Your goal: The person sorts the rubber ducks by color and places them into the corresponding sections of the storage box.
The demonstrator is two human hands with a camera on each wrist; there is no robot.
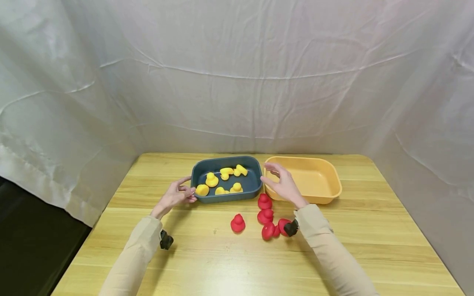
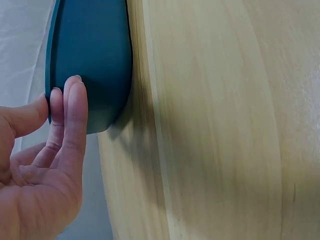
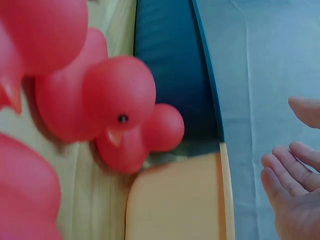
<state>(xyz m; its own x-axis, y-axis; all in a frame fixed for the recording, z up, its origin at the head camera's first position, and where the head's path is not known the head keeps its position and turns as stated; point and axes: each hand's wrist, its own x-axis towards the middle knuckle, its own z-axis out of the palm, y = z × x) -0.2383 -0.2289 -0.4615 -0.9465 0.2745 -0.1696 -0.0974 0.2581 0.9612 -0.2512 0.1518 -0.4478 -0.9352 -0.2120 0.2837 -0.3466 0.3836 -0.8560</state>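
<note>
My left hand (image 1: 177, 195) is at the left end of a dark blue plastic box (image 1: 222, 199), pinching its rim; in the left wrist view the thumb meets the rim and the fingers lie against the outer wall (image 2: 92, 45). Inside the box are several yellow rubber ducks (image 1: 211, 180), some tipped over. Above the neighbouring ends of the blue box and an orange box (image 1: 314, 181) hovers my right hand (image 1: 283, 186), thumb and fingers apart, holding nothing. That hand shows at the right edge of the right wrist view, clear of both boxes.
Several red rubber ducks (image 1: 265, 216) cluster in front of the boxes, below my right forearm. Another red duck (image 1: 238, 223) stands a little to their left. The wooden table (image 1: 207, 255) is bordered at the back by a pale curtain (image 1: 237, 102).
</note>
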